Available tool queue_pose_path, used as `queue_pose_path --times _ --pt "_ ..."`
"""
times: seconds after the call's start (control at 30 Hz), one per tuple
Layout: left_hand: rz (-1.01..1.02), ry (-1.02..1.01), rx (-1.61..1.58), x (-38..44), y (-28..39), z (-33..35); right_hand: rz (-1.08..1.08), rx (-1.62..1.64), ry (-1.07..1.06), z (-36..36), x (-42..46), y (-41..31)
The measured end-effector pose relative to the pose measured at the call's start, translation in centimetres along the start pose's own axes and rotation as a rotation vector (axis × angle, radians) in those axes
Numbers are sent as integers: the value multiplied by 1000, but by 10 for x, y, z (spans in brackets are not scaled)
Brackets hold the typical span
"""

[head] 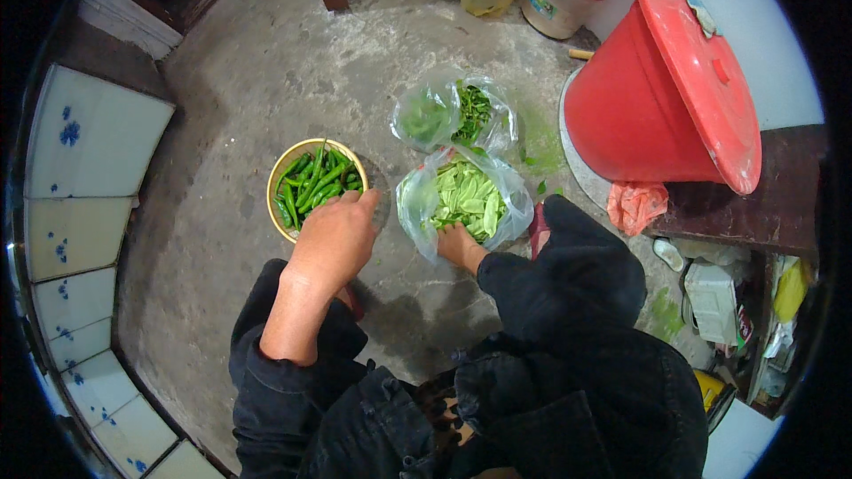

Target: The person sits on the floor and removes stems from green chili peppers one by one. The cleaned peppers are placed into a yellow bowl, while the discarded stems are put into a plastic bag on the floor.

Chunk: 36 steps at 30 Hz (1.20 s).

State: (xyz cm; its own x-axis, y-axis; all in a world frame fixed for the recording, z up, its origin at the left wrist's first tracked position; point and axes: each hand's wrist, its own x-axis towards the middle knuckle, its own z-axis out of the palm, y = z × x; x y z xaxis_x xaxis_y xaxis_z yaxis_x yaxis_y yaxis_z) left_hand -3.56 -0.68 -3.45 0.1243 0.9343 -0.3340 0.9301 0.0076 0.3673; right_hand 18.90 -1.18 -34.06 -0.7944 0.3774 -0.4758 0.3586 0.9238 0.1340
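Observation:
My left hand (339, 233) is over the near right edge of a round yellow-rimmed basket (271, 194) of green chili peppers (313, 179). Its fingers point away from me and their tips are hard to make out. My right hand (459, 244) reaches into a clear plastic bag (418, 203) of flat green bean pods (469, 196), at its near left side; the fingertips are hidden among the pods. Just beyond that bag lie another clear bag (506, 123) with dark leafy greens (474, 110) and, beside it, a bag part with blurred green contents (426, 116).
A large red lidded bucket (619, 100) stands at the right, beside a dark wooden shelf (745, 213) with a crumpled red bag (637, 206). Containers (559, 0) stand at the back. Tiled cabinet fronts (93, 133) run along the left. Loose leaves (541, 186) lie on the concrete floor (219, 146).

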Motion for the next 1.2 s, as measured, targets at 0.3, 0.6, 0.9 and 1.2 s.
queue_pose_path --times 0.3,0.6,0.9,1.2 --pt "3 2 -9 -2 1 -2 217 372 404 9 7 35" --pt "-8 -19 13 -3 1 -2 377 289 267 22 6 35" --pt "8 -7 18 -4 3 -4 528 1036 298 47 -3 79" --pt "58 67 -3 -8 -1 -1 806 1719 85 19 -12 109"
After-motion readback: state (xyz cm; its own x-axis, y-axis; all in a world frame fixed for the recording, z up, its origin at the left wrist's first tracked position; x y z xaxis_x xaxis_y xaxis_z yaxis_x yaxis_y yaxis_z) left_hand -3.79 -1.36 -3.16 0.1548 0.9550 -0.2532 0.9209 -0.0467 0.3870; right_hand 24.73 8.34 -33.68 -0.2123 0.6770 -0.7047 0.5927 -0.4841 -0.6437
